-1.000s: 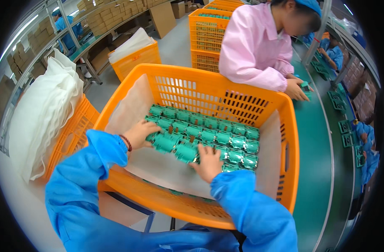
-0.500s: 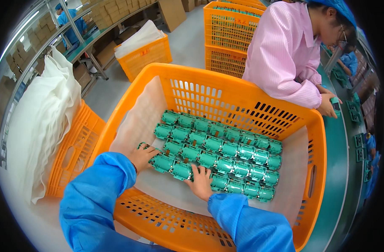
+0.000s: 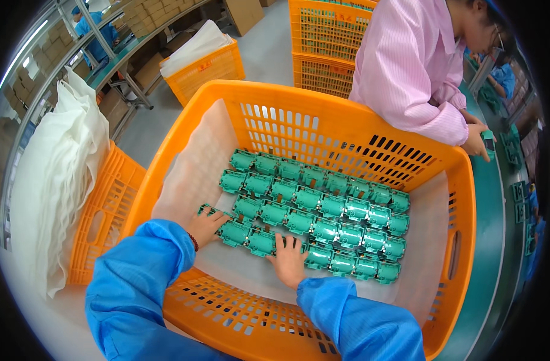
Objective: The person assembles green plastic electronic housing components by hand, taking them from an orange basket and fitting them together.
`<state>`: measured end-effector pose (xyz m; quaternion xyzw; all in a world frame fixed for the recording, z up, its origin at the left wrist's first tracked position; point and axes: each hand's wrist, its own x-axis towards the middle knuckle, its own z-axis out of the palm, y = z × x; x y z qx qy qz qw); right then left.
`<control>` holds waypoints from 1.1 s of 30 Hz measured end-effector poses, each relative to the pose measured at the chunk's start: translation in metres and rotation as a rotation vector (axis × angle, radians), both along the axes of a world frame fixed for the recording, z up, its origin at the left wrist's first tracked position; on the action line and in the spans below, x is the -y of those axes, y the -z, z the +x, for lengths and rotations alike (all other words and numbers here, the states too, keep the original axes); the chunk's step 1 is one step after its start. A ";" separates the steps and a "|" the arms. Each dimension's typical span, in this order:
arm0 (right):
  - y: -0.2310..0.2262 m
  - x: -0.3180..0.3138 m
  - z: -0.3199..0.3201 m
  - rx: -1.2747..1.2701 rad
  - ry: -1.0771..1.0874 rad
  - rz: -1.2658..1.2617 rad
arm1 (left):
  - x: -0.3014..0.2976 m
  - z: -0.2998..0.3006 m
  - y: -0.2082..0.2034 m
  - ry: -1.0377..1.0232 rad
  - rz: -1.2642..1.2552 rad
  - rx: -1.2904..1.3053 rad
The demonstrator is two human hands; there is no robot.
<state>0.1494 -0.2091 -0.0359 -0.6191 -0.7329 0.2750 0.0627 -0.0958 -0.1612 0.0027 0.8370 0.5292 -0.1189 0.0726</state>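
Observation:
Rows of green plastic housings (image 3: 275,213) with rounded tops lie in an orange crate (image 3: 377,120) lined with a white sheet (image 3: 239,274). My left hand (image 3: 206,227) is closed over a housing at the left end of the nearest row, its fingertips on the far edge. Farther right in that row, my right hand (image 3: 288,262) has its fingers bent over another housing, mostly hidden beneath it. Two housings (image 3: 248,236) lie between my hands. Both my sleeves are blue.
A co-worker in pink (image 3: 401,78) stands beyond the crate's far right corner, holding a green part (image 3: 488,144) over a green conveyor (image 3: 488,240). White sheets (image 3: 55,180) rest on an orange crate (image 3: 106,210) at left. Stacked crates (image 3: 326,36) stand behind.
My hands stay on the same housings, nearly still. The whole view has shifted slightly. The co-worker's hands and green part appear a little farther right and higher.

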 end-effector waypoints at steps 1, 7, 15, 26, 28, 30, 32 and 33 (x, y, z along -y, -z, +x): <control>0.002 0.001 -0.002 0.028 0.004 0.016 | 0.002 0.002 -0.003 -0.006 0.010 -0.049; 0.015 0.005 -0.007 0.099 0.057 0.060 | 0.009 -0.001 0.018 0.045 0.158 -0.003; 0.007 0.003 -0.002 -0.007 0.003 -0.051 | 0.008 -0.004 0.020 0.043 0.033 -0.052; 0.018 0.004 -0.002 0.071 -0.019 0.066 | -0.010 -0.007 0.041 0.087 0.046 -0.050; 0.017 0.003 -0.001 0.092 -0.073 0.077 | -0.008 -0.009 0.038 0.095 0.022 -0.037; 0.020 0.005 -0.003 0.123 -0.081 0.089 | -0.009 -0.009 0.036 0.152 0.027 -0.083; 0.020 0.008 -0.003 0.155 -0.089 0.102 | -0.011 -0.007 0.031 0.208 0.032 -0.128; 0.021 0.012 -0.001 0.229 -0.145 0.214 | -0.011 -0.007 0.027 0.243 0.041 -0.203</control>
